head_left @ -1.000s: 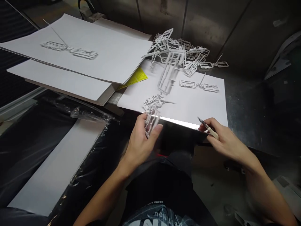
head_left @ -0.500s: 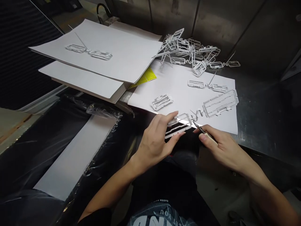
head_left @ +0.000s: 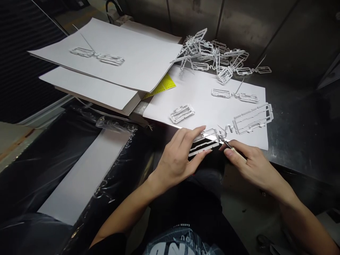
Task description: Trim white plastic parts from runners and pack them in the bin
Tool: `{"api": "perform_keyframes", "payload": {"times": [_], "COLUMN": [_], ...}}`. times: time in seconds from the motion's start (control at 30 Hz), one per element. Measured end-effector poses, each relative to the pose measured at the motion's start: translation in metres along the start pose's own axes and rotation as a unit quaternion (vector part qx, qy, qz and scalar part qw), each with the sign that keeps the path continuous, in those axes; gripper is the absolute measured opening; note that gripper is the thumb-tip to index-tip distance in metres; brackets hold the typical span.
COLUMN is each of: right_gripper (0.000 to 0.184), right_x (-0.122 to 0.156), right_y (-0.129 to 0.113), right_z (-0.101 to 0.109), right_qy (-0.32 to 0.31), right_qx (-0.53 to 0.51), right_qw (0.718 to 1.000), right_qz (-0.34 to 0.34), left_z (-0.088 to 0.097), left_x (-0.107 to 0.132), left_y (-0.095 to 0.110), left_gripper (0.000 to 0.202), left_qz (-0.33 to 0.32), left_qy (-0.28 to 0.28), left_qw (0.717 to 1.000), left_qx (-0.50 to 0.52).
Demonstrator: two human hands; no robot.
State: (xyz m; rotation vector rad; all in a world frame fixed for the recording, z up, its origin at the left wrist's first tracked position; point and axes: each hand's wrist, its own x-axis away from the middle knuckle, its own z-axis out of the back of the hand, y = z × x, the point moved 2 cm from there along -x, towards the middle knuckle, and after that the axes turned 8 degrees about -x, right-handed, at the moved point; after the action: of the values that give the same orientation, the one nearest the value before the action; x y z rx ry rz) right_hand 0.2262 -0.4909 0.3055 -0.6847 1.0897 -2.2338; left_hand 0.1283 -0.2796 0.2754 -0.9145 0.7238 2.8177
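My left hand (head_left: 178, 153) grips the near frame of a white plastic moulding (head_left: 252, 118), two slotted rectangular frames joined by a curly runner (head_left: 225, 131). Its thumb and fingers pinch opposite edges of that frame. In my right hand (head_left: 248, 163) is a pair of small cutting pliers (head_left: 227, 144) with pale handles. The plier tips touch the runner close to the frame in my left hand; whether the jaws are closed on it I cannot tell. Beyond my left hand, a small stack of loose white frames (head_left: 182, 113) lies on a white sheet (head_left: 204, 88).
A heap of white mouldings (head_left: 212, 56) lies at the back of the metal table (head_left: 292, 141). One more moulding (head_left: 233, 95) lies on the sheet. At left, a paper stack (head_left: 127, 39) carries another moulding (head_left: 97, 56); a yellow sheet (head_left: 162, 86) pokes out below it.
The plier tips have come up against the runner beside the frame. The moulding and my left hand have shifted slightly to the right, and the view has moved a little.
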Motion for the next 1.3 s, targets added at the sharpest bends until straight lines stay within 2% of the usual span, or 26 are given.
{"api": "perform_keyframes", "payload": {"times": [0.27,0.5,0.6,0.73,0.8,0.87,0.97,1.1,1.2,1.3], "right_gripper": [0.04,0.049,0.048,0.041,0.043,0.045,0.04,0.016,0.01,0.011], "right_x": [-0.004,-0.018,-0.02,-0.025,-0.034,-0.049,-0.079,-0.105,-0.098,-0.073], "right_y": [0.007,0.023,0.03,0.036,0.035,0.033,0.029,0.026,0.024,0.021], "right_z": [0.001,-0.005,-0.006,-0.004,-0.007,-0.015,-0.033,-0.046,-0.037,-0.017], "right_qy": [0.025,0.073,0.113,0.2,0.235,0.252,0.238,0.205,0.212,0.201], "right_qx": [0.014,0.025,0.012,-0.01,-0.022,-0.025,0.008,0.077,0.05,-0.087], "right_qw": [1.0,0.997,0.993,0.979,0.972,0.967,0.971,0.975,0.974,0.969], "right_qz": [-0.002,-0.01,-0.018,-0.032,-0.021,0.004,0.033,0.037,0.064,0.113], "left_z": [-0.007,-0.03,-0.036,-0.042,-0.047,-0.054,-0.059,-0.052,-0.04,-0.028], "left_x": [-0.001,-0.001,-0.004,-0.006,-0.006,-0.005,-0.003,-0.001,-0.001,-0.002], "left_y": [-0.003,-0.013,-0.032,-0.078,-0.096,-0.104,-0.097,-0.081,-0.074,-0.064], "left_gripper": [0.055,0.051,0.051,0.056,0.065,0.074,0.074,0.065,0.063,0.074], "left_qz": [0.0,0.041,0.061,0.121,0.143,0.149,0.131,0.091,0.059,0.029], "left_qy": [-0.005,-0.018,0.009,0.079,0.086,0.074,0.055,0.043,0.034,0.032], "left_qw": [1.0,0.999,0.998,0.984,0.978,0.978,0.981,0.986,0.99,0.994], "left_qx": [0.005,0.025,-0.018,-0.105,-0.123,-0.13,-0.133,-0.131,-0.124,-0.101]}}
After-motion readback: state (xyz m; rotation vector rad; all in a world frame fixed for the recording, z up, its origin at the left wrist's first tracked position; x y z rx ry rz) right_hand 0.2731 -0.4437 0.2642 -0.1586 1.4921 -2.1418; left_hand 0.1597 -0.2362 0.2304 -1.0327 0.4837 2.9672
